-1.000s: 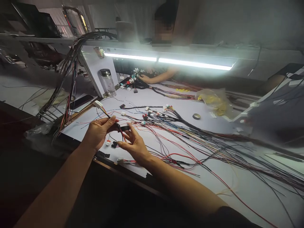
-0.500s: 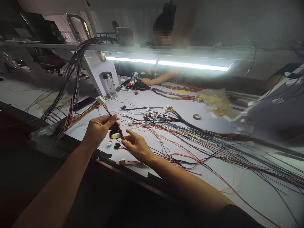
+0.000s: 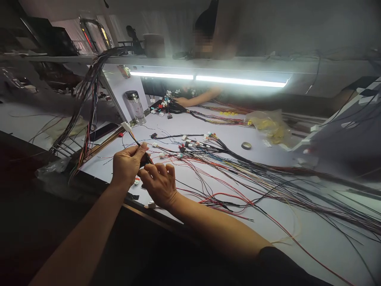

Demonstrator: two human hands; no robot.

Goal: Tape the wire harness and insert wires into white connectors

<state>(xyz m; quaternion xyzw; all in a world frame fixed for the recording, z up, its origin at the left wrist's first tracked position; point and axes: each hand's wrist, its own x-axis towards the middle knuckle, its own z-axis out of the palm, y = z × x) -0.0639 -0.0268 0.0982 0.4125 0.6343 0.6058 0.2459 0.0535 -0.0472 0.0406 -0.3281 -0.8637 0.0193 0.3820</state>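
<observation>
My left hand [image 3: 126, 165] is closed on a thin wire bundle [image 3: 135, 139], pinched between thumb and fingers. A white connector [image 3: 126, 126] sticks up from the bundle's far end. Against it, my right hand [image 3: 159, 182] has its fingers curled at the black tape roll [image 3: 145, 159], which they mostly hide. How far the tape wraps the wires cannot be made out. Below the hands, a small white connector [image 3: 137, 181] with red on it lies by the table edge, and another white connector [image 3: 151, 204] is partly covered by my right hand.
A branched wire harness [image 3: 238, 159] with several connectors spreads across the table to the right. Behind it are a second tape roll [image 3: 246, 145], a plastic bag [image 3: 269, 127] and a glass bottle [image 3: 136, 107]. A co-worker's arm [image 3: 202, 98] reaches in under the lamp [image 3: 238, 81].
My right hand has gone from stretched fingers below the wires to curled fingers at the tape roll, now largely covering it. My left hand keeps its grip on the wires.
</observation>
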